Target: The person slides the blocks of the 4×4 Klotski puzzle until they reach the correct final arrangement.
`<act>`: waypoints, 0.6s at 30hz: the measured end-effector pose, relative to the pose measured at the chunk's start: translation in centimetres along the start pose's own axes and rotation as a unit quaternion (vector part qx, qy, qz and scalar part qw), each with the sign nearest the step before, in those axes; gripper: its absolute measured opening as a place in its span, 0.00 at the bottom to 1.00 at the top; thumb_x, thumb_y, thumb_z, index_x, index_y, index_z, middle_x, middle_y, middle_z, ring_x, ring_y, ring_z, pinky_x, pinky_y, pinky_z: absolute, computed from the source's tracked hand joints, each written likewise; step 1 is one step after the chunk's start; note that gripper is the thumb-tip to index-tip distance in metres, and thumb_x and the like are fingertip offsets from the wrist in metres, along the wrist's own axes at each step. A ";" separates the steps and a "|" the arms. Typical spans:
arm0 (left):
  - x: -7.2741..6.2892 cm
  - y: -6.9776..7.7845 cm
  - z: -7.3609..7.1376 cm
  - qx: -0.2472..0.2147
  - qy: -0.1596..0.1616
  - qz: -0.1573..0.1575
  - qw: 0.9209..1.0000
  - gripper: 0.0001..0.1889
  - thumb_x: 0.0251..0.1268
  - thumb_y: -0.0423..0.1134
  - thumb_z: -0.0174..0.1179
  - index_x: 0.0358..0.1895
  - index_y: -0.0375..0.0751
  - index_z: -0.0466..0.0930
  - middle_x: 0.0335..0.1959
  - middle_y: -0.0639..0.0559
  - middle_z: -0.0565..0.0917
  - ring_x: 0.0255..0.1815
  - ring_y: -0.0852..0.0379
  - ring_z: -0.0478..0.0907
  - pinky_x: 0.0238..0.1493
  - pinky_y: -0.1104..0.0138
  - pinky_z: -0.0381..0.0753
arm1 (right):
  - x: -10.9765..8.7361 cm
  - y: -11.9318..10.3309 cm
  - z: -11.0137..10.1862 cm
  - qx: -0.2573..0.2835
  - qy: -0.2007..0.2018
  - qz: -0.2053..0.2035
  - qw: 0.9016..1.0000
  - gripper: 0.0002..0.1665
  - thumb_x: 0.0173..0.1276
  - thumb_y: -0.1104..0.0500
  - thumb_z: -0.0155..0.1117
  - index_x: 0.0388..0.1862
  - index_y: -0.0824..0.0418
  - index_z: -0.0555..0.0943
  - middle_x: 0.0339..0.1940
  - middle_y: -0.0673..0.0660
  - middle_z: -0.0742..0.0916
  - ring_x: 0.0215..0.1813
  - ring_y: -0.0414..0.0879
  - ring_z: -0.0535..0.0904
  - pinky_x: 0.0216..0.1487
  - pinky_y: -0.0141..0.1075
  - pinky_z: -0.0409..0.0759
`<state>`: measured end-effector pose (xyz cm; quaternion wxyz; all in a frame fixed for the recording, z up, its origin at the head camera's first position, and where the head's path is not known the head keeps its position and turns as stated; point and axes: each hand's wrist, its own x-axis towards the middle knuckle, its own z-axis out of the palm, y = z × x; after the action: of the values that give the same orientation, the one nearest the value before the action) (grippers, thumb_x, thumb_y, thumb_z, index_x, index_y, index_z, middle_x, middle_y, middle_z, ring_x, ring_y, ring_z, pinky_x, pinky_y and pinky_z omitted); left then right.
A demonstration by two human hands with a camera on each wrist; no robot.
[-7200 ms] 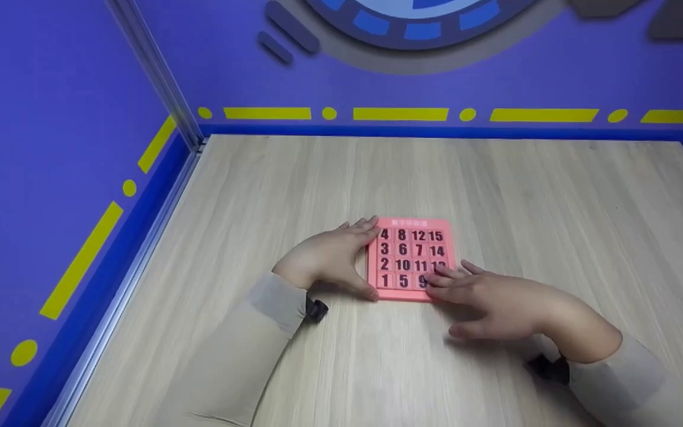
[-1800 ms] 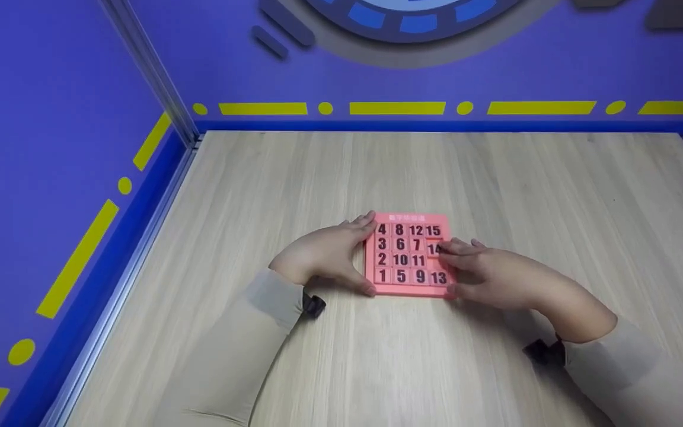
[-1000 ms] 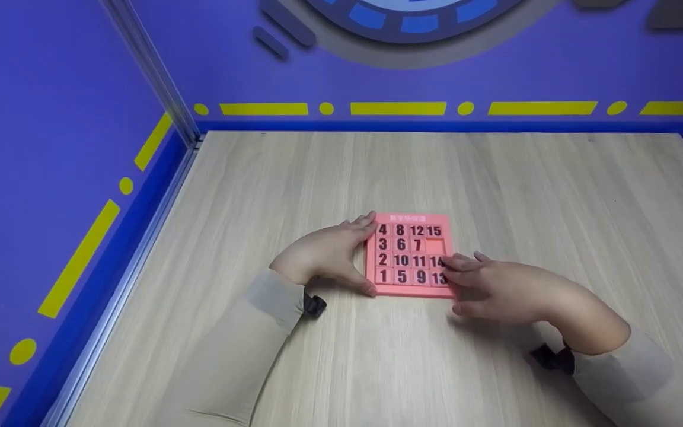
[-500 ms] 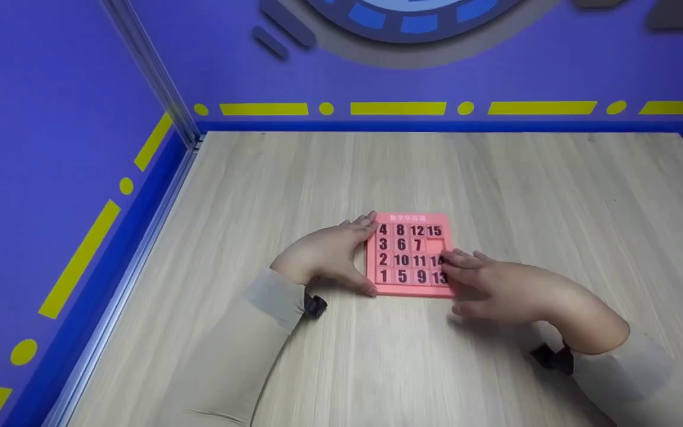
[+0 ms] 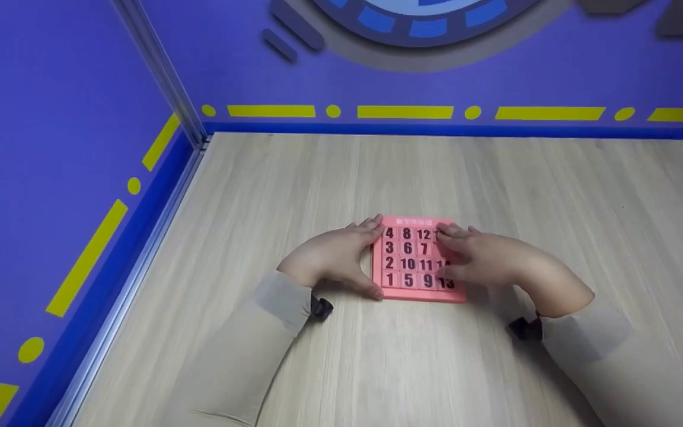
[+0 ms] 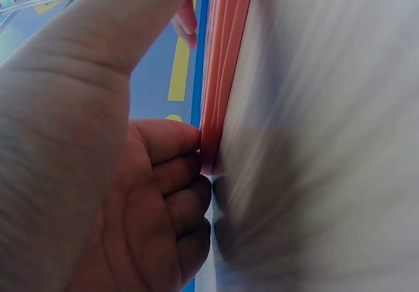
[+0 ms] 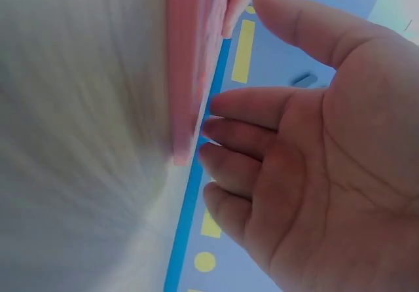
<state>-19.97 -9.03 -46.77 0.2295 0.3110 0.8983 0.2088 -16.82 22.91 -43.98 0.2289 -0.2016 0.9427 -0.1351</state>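
Observation:
A pink sliding number puzzle lies flat on the wooden table, its black-numbered tiles facing up. My left hand holds the frame's left side, thumb at the near corner and fingers at the far corner. In the left wrist view, the index fingertip meets the pink edge. Over the puzzle's right side reaches my right hand, fingers fairly straight. Its fingertips cover most of the top-right tile, and its thumb is by the 14 tile. The right wrist view shows the right palm beside the puzzle's edge.
The pale wood table surrounds the puzzle. Blue panels with yellow markings stand behind it and on the left, with a metal rail along the left edge. Each sleeve has a black strap piece at the wrist, such as the left strap.
Tile 13 went down to the bottom-right corner, then tile 14 slid down below the gap. My right hand has since moved up to the top-right tile. The left hand stays on the frame.

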 end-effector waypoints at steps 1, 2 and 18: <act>0.0 0.0 0.0 0.000 0.000 -0.001 1.000 0.73 0.52 0.66 0.87 0.95 0.44 0.49 0.98 0.56 0.43 0.99 0.53 0.43 0.99 0.57 0.48 | 0.1 0.0 0.0 -0.004 -0.003 0.000 1.000 0.53 0.83 0.34 0.64 0.94 0.59 0.61 0.97 0.63 0.59 0.92 0.80 0.53 0.92 0.74 0.57; 0.0 0.0 -0.1 0.001 0.001 -0.001 1.000 0.73 0.52 0.66 0.86 0.95 0.44 0.49 0.98 0.56 0.43 0.99 0.53 0.43 0.99 0.57 0.48 | 0.1 0.0 0.0 -0.008 -0.005 -0.002 1.000 0.53 0.83 0.33 0.64 0.94 0.59 0.61 0.97 0.63 0.59 0.92 0.81 0.53 0.92 0.74 0.57; 0.2 -0.2 0.2 0.004 0.006 -0.002 1.000 0.74 0.51 0.66 0.87 0.95 0.44 0.49 0.98 0.55 0.43 0.99 0.55 0.41 0.99 0.58 0.45 | -1.3 -1.4 0.4 -0.052 -0.008 -0.032 0.998 0.48 0.82 0.35 0.66 0.87 0.65 0.73 0.90 0.68 0.72 0.89 0.78 0.64 0.91 0.71 0.62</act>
<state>-20.09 -8.96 -47.10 0.2231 0.3090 0.9012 0.2065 -15.12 22.22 -43.31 0.2214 -0.2439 0.9397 -0.0915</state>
